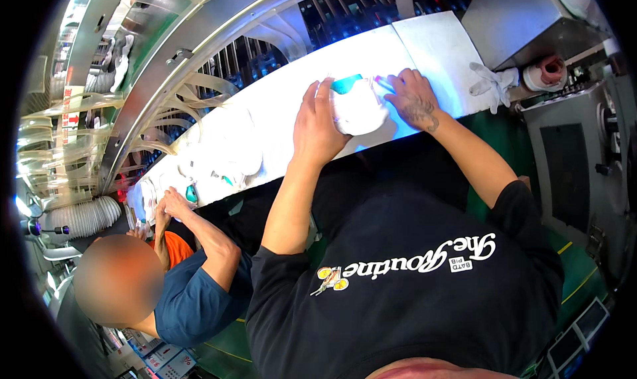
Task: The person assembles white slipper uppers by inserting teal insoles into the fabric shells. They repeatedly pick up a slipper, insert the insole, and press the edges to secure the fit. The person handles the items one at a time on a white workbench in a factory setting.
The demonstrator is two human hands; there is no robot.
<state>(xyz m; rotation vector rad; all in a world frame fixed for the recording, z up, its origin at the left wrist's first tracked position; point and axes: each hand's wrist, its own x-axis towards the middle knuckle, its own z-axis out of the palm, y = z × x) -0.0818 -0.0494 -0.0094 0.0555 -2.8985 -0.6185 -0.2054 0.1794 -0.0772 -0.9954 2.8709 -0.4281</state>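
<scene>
A white rounded object with a teal patch sits on the white worktop in front of me, washed out by bright blue light, so its kind is unclear. Curled along its left side, my left hand grips it, thumb near the lower edge. To its right is my right hand, tattooed on the back, with fingers bent together beside the object. A small bright blue-violet glint shows at those fingertips; whatever they pinch cannot be made out.
A white glove lies at the worktop's right end, beside a reddish roll. On my left, a co-worker's hands handle white pieces with teal parts. Clear hoses and a metal rail run along the far side.
</scene>
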